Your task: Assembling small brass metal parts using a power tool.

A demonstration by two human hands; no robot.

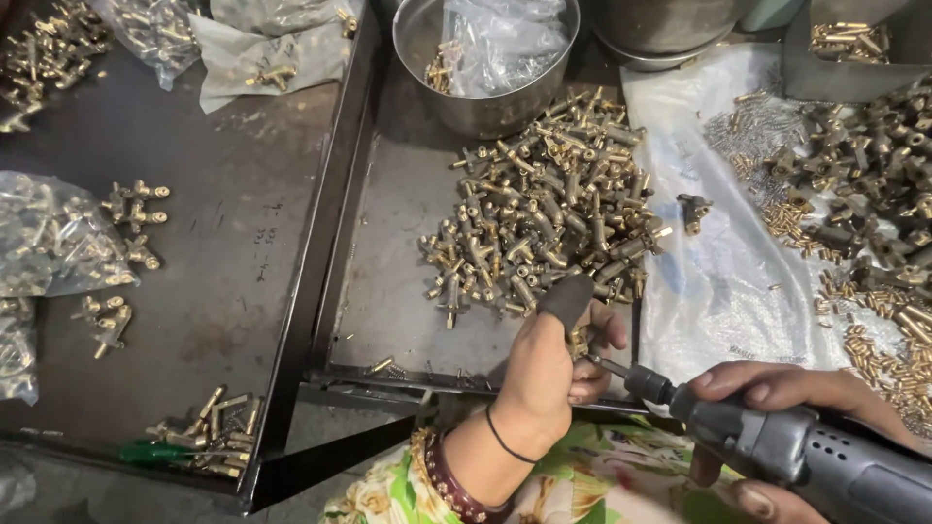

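Our left hand (549, 364) pinches a small brass fitting (580, 342) between a dark-capped thumb and the fingers, holding it just over the near rim of a shallow metal tray (388, 291). Our right hand (777, 388) is clenched around the grey body of a powered screwdriver (806, 451), whose thin bit (607, 366) points left and meets the fitting in the left hand.

We judge the work to be far from finished. A large heap of brass fittings (549, 209) lies in the middle of that tray, just beyond the left hand, apparently waiting. In the dark tray (214, 243) to the left only small clusters of fittings (209, 427) lie scattered, perhaps the pieces already handled, though we cannot be sure.

At the top a steel bowl (485, 58) holds a crumpled clear plastic bag and a few brass parts. Clear bags of fittings (49, 238) rest on the left tray. To the right, a white plastic sheet (718, 281) on the tabletop carries another mass of brass parts and small screws (864, 184).
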